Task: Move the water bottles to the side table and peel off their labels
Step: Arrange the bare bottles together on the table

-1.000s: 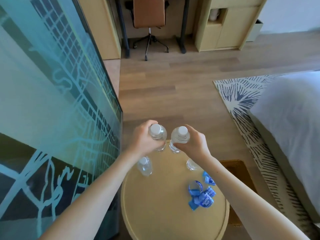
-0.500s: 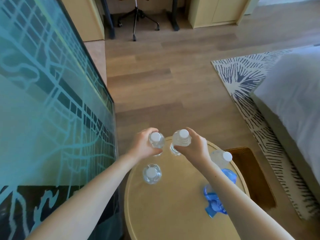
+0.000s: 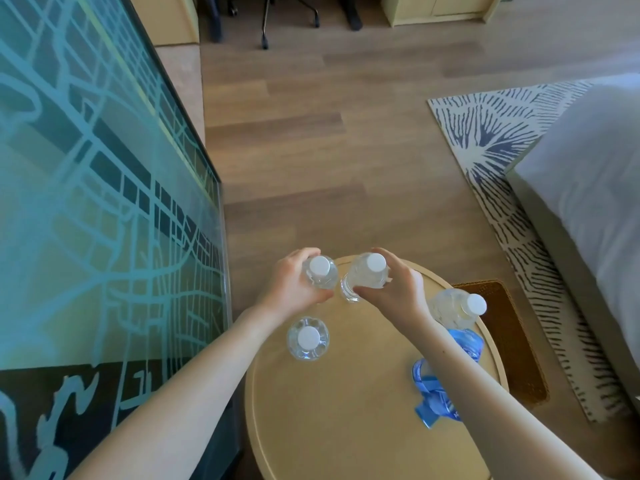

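Note:
A round tan side table point(image 3: 332, 417) stands below me. My left hand point(image 3: 291, 289) grips a clear white-capped bottle point(image 3: 320, 273) at the table's far edge. Right beside it, my right hand point(image 3: 394, 289) grips a second clear bottle point(image 3: 367, 275), tilted a little; whether it touches the table I cannot tell. A third bare bottle point(image 3: 308, 338) stands upright near my left forearm. A fourth bottle point(image 3: 457, 308) stands at the right edge. Peeled blue labels point(image 3: 436, 400) lie crumpled on the table's right side, partly hidden by my right arm.
A frosted glass partition point(image 3: 104, 202) with a map pattern runs close along the table's left. A brown woven basket point(image 3: 509, 341) sits on the floor right of the table. Beyond it lie a patterned rug point(image 3: 485, 133) and a bed point(image 3: 588, 202). Chair legs point(image 3: 266, 15) stand far off.
The view has tilted down and shifted, bringing more of the table and the right-hand bottle into sight. Both hands stay on their bottles at the far edge, which seem slightly lower.

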{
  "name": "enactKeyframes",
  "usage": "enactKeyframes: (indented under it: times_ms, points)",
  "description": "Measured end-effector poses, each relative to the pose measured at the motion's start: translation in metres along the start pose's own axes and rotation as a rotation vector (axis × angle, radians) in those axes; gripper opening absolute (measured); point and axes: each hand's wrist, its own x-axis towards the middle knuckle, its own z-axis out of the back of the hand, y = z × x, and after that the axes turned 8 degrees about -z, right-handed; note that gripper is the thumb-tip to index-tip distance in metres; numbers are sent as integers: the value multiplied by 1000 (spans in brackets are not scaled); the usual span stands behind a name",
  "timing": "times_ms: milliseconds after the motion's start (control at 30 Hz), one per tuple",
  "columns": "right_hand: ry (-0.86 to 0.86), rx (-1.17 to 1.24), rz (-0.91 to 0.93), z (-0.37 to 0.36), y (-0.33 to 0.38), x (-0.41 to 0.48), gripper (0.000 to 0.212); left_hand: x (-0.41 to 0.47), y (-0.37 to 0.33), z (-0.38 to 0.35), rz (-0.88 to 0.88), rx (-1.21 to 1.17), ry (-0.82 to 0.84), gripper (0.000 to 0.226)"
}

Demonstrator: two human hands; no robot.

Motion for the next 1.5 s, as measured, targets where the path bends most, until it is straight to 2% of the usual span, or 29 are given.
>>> enactKeyframes:
  times_ms: [433, 600, 733, 867, 1000, 1233, 1333, 1433, 1500]
  points:
    - [104, 12, 99, 4, -5, 6, 63, -4, -1, -11, -32, 23, 45, 83]
    - [135, 0, 124, 10, -4, 1, 80, -11, -14, 1, 21, 4, 77, 87]
    - [66, 94, 123, 30, 7, -14, 77, -33, -35, 31, 34, -12, -25, 69]
    - [-26, 59, 230, 54, 19, -46, 49, -74, -69, 54, -44, 8, -182, 34]
    - [-53, -19, 391, 74, 22, -87, 33, -117, -105, 56, -189, 129, -288, 20]
    - [-18, -331, 685, 92, 0, -147, 38, -183, -137, 18, -341, 372, -246, 26]
    - [25, -412, 746, 95, -22, -164, 40, -206, -134, -5, -385, 433, -215, 33]
    - [78, -497, 746, 97, -44, -180, 43, -229, -126, -31, -347, 469, -145, 43]
    - [114, -557, 703, 99, -58, -191, 49, -243, -117, -49, -254, 489, -69, 53]
